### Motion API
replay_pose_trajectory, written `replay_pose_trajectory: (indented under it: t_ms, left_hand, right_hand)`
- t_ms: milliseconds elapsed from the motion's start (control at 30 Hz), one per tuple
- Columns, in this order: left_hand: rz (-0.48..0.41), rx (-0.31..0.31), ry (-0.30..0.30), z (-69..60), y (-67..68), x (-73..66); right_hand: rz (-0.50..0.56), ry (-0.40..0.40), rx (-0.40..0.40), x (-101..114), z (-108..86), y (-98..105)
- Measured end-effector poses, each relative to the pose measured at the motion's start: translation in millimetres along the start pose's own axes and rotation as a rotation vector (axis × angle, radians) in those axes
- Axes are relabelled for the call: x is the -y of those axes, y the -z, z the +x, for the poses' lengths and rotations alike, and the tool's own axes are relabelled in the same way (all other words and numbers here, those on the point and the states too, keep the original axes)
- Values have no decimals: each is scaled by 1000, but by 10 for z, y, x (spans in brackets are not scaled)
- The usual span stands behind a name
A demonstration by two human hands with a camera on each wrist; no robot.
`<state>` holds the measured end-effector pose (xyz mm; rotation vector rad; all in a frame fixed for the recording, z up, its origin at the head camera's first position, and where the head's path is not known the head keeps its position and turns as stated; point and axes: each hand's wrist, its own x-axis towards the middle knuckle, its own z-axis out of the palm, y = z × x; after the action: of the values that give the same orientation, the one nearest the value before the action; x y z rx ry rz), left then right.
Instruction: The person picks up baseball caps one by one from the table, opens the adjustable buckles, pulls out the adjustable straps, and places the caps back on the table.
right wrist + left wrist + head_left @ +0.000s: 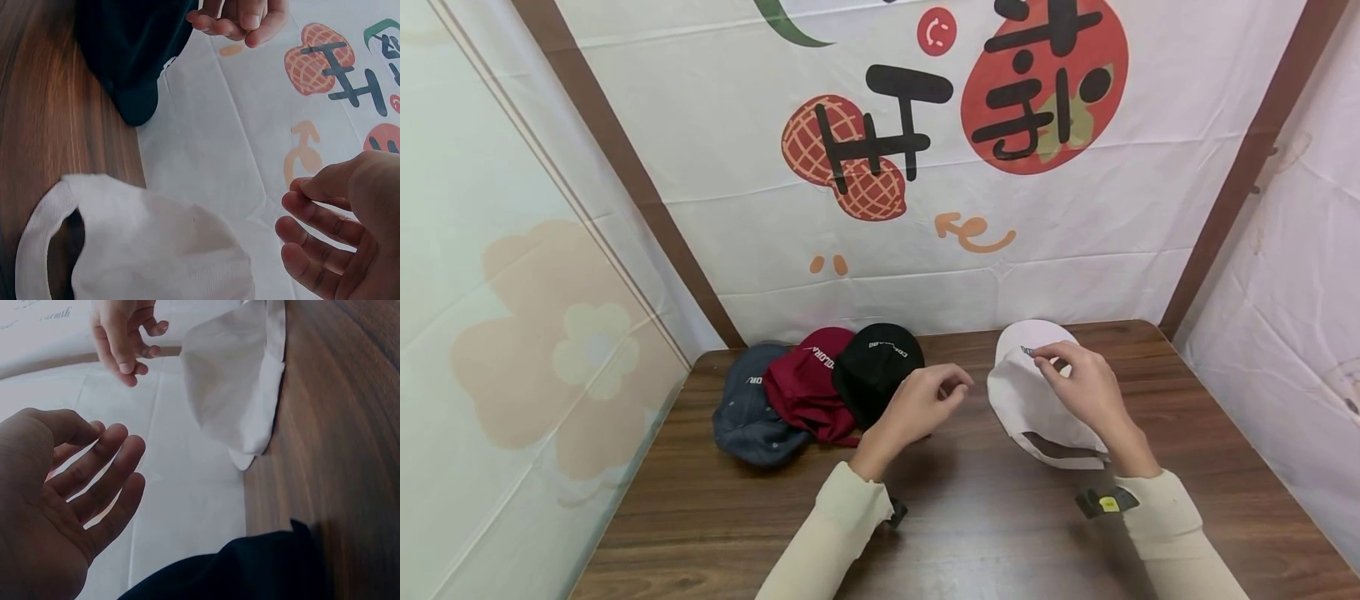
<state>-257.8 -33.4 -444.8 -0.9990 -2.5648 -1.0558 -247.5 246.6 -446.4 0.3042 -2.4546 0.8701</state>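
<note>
- Along the table's (985,533) far edge, right of its middle, lies the white cap (1011,400), seen in the head view with its brim at that edge and its strap toward the near edge. Toward the far left corner overlap the black cap (876,371), maroon cap (797,387) and navy cap (748,429), black uppermost. The right hand (1086,387) hovers above the white cap, the left hand (921,404) beside the black one; a careless sweep could drag all three overlapping caps.
- From the left wrist, both hands have loosely bent fingers, released and grasping nothing. A visible gap parts the right hand from the white cap's soft crown, which would probably buckle if pressed.
- From the right wrist, the strap (32,256) makes a loop standing off the crown; a finger might snag there and twist the cap.
</note>
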Motion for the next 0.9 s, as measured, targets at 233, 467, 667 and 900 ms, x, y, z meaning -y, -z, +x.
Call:
replay_pose_trajectory:
  t_ms: [233,467,667,900]
  left_hand:
    - [-11,-43,-1,-53,154,57]
    - [-26,-99,-1,-99,337,139]
    - [-60,-132,15,-142,474,213]
    - [-97,-172,38,-189,610,263]
  right_hand:
    - [18,9,6,98,8,-94]
    - [-1,24,12,215,33,-196]
    - [-6,26,44,310,47,-267]
    - [6,60,40,409,40,-339]
